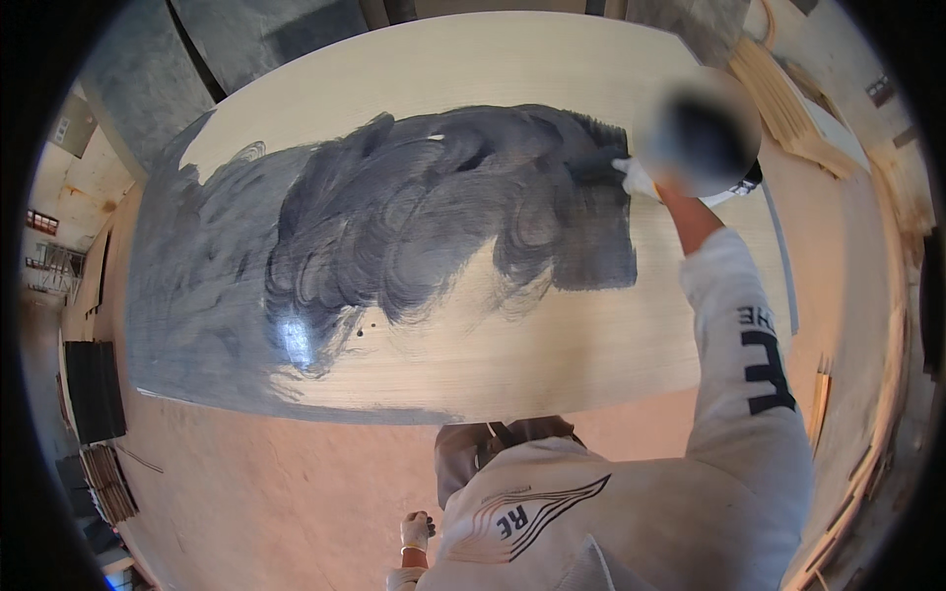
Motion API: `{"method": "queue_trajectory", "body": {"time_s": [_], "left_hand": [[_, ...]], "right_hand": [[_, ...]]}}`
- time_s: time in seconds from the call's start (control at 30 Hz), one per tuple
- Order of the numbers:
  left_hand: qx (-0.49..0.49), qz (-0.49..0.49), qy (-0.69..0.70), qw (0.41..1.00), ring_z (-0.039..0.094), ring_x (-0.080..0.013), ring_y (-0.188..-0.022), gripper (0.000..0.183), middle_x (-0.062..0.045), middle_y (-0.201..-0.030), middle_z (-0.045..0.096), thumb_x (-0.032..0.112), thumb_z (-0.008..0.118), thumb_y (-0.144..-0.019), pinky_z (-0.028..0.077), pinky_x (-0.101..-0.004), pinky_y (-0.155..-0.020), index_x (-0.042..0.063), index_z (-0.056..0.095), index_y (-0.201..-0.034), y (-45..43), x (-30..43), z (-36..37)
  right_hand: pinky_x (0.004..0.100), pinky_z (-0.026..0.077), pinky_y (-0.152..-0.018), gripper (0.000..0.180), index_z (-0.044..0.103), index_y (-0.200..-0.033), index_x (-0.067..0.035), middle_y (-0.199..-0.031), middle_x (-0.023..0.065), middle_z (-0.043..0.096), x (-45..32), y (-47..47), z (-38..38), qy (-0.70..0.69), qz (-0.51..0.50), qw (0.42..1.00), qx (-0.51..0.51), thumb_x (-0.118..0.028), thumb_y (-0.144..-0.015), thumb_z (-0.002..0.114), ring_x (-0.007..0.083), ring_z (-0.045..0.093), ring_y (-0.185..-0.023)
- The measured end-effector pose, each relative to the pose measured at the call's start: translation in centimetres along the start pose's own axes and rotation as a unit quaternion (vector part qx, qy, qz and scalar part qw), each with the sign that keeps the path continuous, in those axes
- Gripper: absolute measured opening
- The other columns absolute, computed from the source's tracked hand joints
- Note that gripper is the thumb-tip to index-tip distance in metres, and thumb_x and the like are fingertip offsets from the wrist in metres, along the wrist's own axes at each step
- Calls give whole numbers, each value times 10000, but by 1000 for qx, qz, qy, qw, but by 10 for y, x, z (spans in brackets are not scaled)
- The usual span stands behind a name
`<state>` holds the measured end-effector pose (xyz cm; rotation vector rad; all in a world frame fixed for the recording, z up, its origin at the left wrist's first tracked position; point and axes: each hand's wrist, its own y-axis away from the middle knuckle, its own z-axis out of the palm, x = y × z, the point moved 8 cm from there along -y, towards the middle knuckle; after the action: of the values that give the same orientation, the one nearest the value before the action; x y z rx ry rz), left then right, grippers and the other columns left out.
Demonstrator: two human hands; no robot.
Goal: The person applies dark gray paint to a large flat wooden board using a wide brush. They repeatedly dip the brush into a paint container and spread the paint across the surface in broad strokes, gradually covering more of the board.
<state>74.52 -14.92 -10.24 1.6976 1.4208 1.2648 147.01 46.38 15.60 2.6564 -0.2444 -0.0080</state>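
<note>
My right hand [637, 179], in a white glove, reaches over the far right part of a large pale wood-grained panel [458, 377]. Its fingers close on what looks like a dark spreading tool [597, 164], which blends into the dark coating below; its exact kind is unclear. Swirled, glossy dark grey coating [414, 214] covers the panel's middle and left, with bare patches along the near and far sides. A round blurred area hides what lies beside my right wrist. Low in the picture, my left hand [417, 530], gloved with dark-stained fingertips, hangs curled below the panel's near edge, nothing visible in it.
Grey-coated panels [144, 103] lie beyond the far left edge. Stacked pale boards [794, 111] are at the far right, and wooden strips [820, 410] stand on the right. Dark boards [94, 391] and a brown stack [109, 484] rest along the left. Reddish floor [259, 480] surrounds the panel.
</note>
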Motion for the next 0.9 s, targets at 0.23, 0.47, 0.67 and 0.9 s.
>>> {"method": "queue_trajectory", "body": {"time_s": [0.23,0.47,0.67,0.9], "left_hand": [[-25,-1,-51,998,690,-227,-626,250,-133,-865,731,194,628,-989,580,-377,-511,-12,674,-1124,-2,-3,2],[-17,-80,33,996,683,-247,-601,228,-134,-857,707,169,592,-1011,589,-394,-505,-17,649,-1130,-5,-39,-20],[16,-70,77,994,681,-240,-598,222,-124,-849,711,177,600,-1021,581,-384,-496,-10,651,-1129,-25,-19,-53],[-3,-92,54,994,676,-223,-588,212,-113,-835,708,177,606,-1026,578,-366,-494,-10,659,-1111,-23,-22,-41]], "right_hand": [[411,525,-959,787,500,-1560,-306,-1256,200,717,-124,-31,7,-30,-218,975,-27,-98,-818,660,349,700,-1098],[396,492,-1069,840,484,-1579,-186,-1418,246,626,-32,-44,-5,-15,-33,999,-39,-143,-754,635,381,641,-1256],[392,520,-1015,838,535,-1551,-236,-1379,202,670,-91,-164,-34,-24,-149,988,-13,-29,-744,630,341,677,-1197],[448,557,-971,785,530,-1522,-396,-1310,132,711,-326,-17,-15,136,-324,930,-103,-90,-805,620,364,685,-1169]]}}
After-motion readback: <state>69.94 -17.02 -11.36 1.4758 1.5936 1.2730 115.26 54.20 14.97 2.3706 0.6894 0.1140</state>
